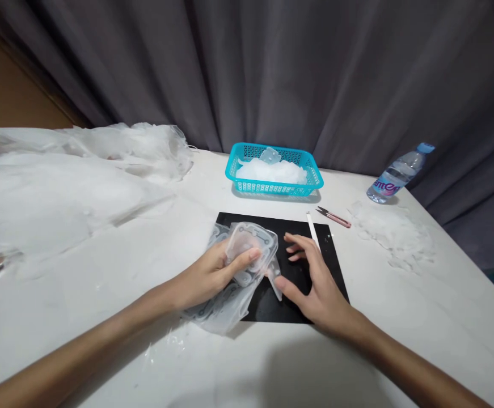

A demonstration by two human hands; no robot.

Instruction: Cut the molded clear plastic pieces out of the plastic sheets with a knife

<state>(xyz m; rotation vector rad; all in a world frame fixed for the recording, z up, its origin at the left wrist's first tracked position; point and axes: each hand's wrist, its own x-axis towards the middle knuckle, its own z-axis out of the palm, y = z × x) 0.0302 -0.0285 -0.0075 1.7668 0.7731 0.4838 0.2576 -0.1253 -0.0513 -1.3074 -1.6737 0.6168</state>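
Note:
My left hand [212,269] is closed on a translucent silicone-like sheet [253,243] with grey moulded shapes, thumb on top. The rest of the sheet hangs down toward the table below the wrist. A small strip of it sticks out near my right thumb. My right hand [312,277] is just to the right, fingers apart and slightly curled; whether its thumb touches the strip I cannot tell. Both hands are over a black mat [287,309]. A slim white tool [313,229] lies on the mat's far right part, partly behind my right fingers.
A blue basket [278,187] at the back holds white translucent pieces. Pink-handled thread snips [334,217] lie right of the mat, beside clear scraps [400,235]. A water bottle [400,173] stands at the back right. Large piled translucent sheets [59,192] cover the left side.

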